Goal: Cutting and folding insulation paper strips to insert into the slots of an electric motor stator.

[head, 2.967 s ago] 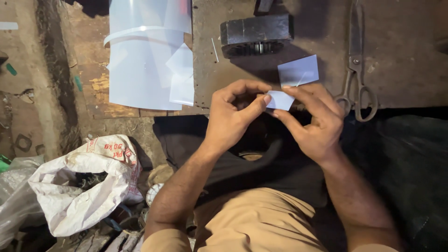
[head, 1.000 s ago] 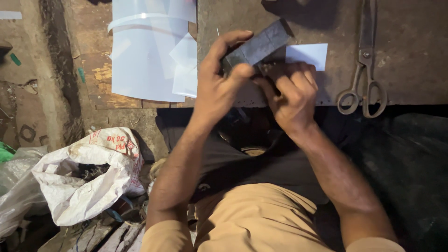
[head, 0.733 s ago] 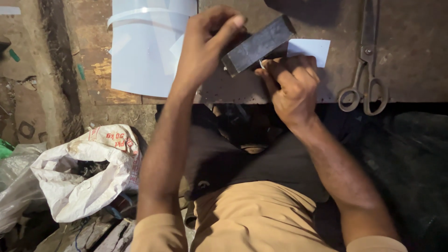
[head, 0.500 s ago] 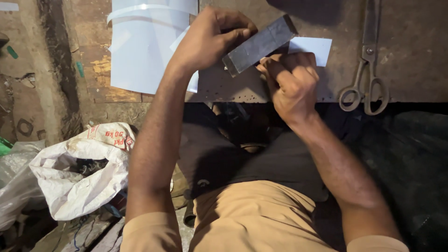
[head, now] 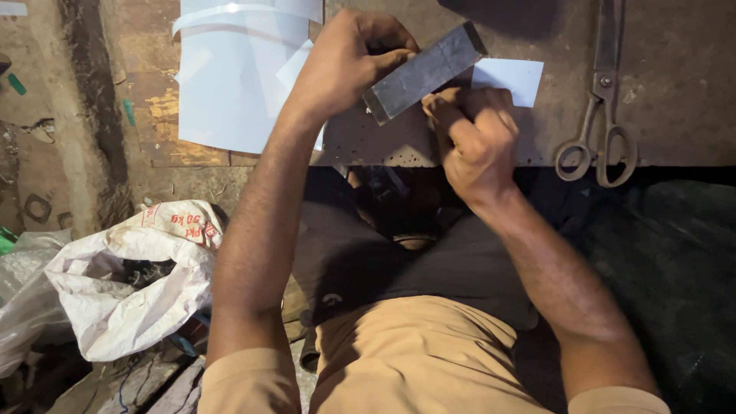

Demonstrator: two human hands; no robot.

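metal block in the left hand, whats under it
The metal block, held tilted by the left hand, hangs over the right hand and a white card. The fist hides what it grips.

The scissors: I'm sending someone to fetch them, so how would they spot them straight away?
Look at the dark worn workbench, towards its right end, beyond the right hand. The scissors lie with loop handles at the bench's near edge, blades pointing away. They are long, all metal, unlike the white card nearby.

We observed dim, warm overhead lighting; the white paper sheets [head: 245,77] glared, deep shadow filled the space beneath the bench [head: 675,77], and focus remained sharp.
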